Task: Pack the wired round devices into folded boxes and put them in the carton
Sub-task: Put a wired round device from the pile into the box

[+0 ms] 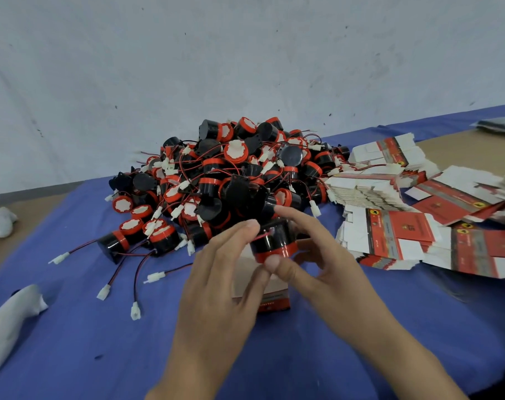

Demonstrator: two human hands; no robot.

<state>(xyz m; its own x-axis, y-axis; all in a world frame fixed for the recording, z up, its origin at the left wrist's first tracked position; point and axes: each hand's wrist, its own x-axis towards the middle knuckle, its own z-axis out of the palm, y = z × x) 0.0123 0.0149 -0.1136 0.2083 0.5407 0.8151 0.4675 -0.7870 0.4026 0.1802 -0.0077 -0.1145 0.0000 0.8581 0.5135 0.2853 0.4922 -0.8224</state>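
Front-centre on the blue cloth (72, 327), your right hand (317, 264) pinched the round device (271, 241), thumb on its red band, just above the folded box (274, 306). Left hand (216, 272): fingers near-straight, touching the device's side by the wire. Best approach, I judged: tuck the wire first, then seat it square. Device pile (231, 174) sat behind, flat blanks (404, 232) to the right, grey wall (245, 53) beyond. Carton wasn't in view.

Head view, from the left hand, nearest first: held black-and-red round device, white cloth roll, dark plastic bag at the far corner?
1. Black-and-red round device, at the left hand.
2. White cloth roll, lower left.
3. Dark plastic bag, far right.
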